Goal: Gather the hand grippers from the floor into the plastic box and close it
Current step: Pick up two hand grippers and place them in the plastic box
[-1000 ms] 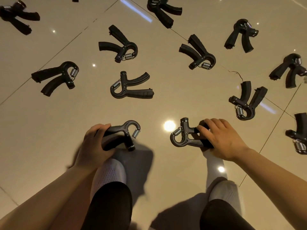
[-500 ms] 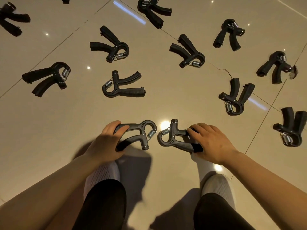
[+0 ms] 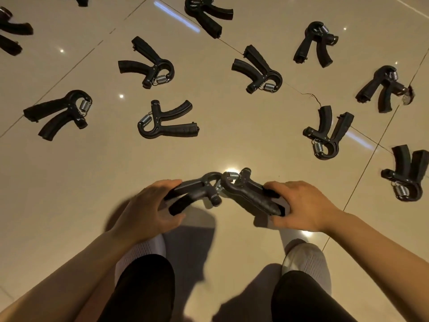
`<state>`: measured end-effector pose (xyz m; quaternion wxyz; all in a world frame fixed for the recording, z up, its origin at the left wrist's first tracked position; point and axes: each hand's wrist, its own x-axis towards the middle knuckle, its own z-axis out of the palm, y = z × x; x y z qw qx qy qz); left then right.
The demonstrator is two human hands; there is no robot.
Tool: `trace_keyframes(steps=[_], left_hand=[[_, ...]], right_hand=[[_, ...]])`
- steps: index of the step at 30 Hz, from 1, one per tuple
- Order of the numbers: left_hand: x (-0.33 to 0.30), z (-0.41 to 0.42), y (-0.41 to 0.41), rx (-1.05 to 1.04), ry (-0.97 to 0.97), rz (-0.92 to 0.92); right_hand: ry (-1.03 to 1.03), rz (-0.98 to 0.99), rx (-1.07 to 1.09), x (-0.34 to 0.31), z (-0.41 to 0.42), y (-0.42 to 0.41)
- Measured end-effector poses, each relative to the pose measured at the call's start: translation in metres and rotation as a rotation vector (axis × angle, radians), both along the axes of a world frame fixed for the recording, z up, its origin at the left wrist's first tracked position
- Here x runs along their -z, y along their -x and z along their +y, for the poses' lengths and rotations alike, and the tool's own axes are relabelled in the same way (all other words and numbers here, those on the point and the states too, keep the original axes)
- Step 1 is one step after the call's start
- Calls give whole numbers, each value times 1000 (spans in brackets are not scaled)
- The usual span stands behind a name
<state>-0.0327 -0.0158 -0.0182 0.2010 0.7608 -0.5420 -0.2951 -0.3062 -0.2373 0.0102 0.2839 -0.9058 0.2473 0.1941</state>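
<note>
Two black hand grippers meet head to head just above the person's feet, near the middle of the view. The left hand [image 3: 148,205] grasps the left gripper [image 3: 197,194] by its two handles, fingers curled over the upper one and thumb under the lower. The right hand [image 3: 299,205] grasps the right gripper [image 3: 250,196] the same way, fingers over the top handle and thumb beneath. The looped heads of the two overlap, with the springs close together; whether they actually touch is hard to tell.

Around this pair, more hand grippers lie flat on the tiled floor [image 3: 232,140], all apart from one another. At about 11 o'clock from the held pair lies the nearest gripper [image 3: 167,122], spring to the left and handles pointing right. Further out at 11 o'clock is another [image 3: 151,63], and at 10 o'clock one with its handles pointing left [image 3: 58,115]. At 12 o'clock sits a gripper [image 3: 257,70] beside a tile seam, and beyond it one at the top edge [image 3: 206,12]. At 2 o'clock one [image 3: 329,133] lies with handles pointing up, at 3 o'clock another [image 3: 408,175] is cut by the right edge, and further out at 1 to 2 o'clock are two more [image 3: 315,43] [image 3: 383,89]. Part of one more shows at the far left edge [image 3: 11,36].

Below the hands are the person's white shoes [image 3: 308,263] and dark trouser legs [image 3: 144,291]. The plastic box is out of view.
</note>
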Motion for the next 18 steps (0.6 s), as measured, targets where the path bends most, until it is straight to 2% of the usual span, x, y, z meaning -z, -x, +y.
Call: trace_keyframes(steps=[3,7,9,12,15,18], left_hand=[[-6,-3,9,58,18,-24],[4,-2,8,40,44,74],[6,-5,4,-8,48,63],[9,-15,-2,-10,-1,-69],[21,-16,-9,12,-111,-173],[30,-10,-10,59,-190,-243]], right_hand=[[-182,69,139,-13,-4,1],[-189,-24,283,-22,-7,2],[-120,-132,393,-23,-6,-1],[108,-221,466,-16,-9,-7],[310,-160,442,3,-19,-4],[324,9,326,24,-17,3]])
